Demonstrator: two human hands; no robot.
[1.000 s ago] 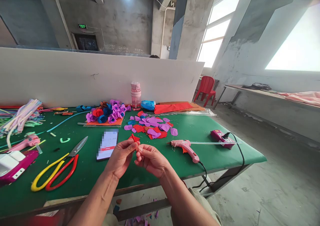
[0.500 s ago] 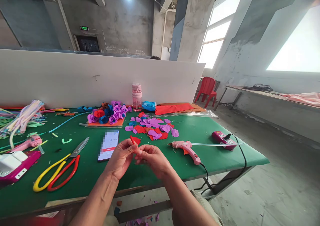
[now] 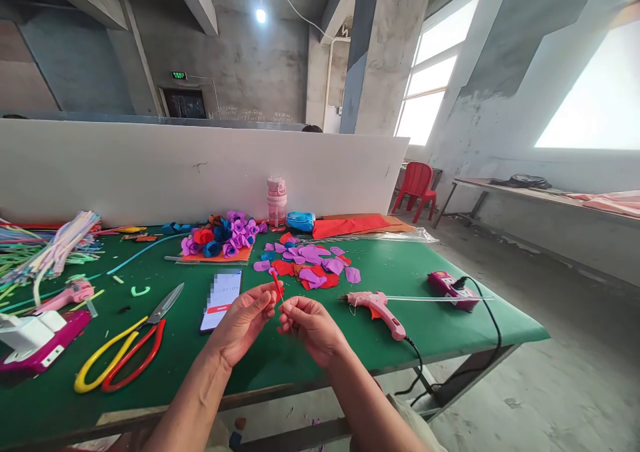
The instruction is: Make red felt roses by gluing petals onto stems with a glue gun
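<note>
My left hand (image 3: 254, 319) pinches a small red petal (image 3: 277, 284), rolled narrow, between thumb and fingertips above the table. Just to its right, my right hand (image 3: 307, 322) has thumb and forefinger pressed together. A thin strand seems to run from the petal toward those fingertips, but I cannot make out what they grip. Behind the hands lie loose purple, red and blue petals (image 3: 313, 255). A pink glue gun (image 3: 377, 309) rests to the right with a clear glue stick in its back. On the left side is a phone (image 3: 221, 299) with its screen lit.
Scissors (image 3: 145, 335) with yellow and red handles lie left. Finished flowers (image 3: 225, 235) sit in a heap behind the phone. A pink bottle (image 3: 277, 202) stands by the white partition (image 3: 150, 172). Right, a power strip (image 3: 453, 292) trails a black cord over the table edge.
The hands have drawn slightly apart, and the red petal now stands more upright and narrower in my left fingers. The whole view has shifted a little downward.
</note>
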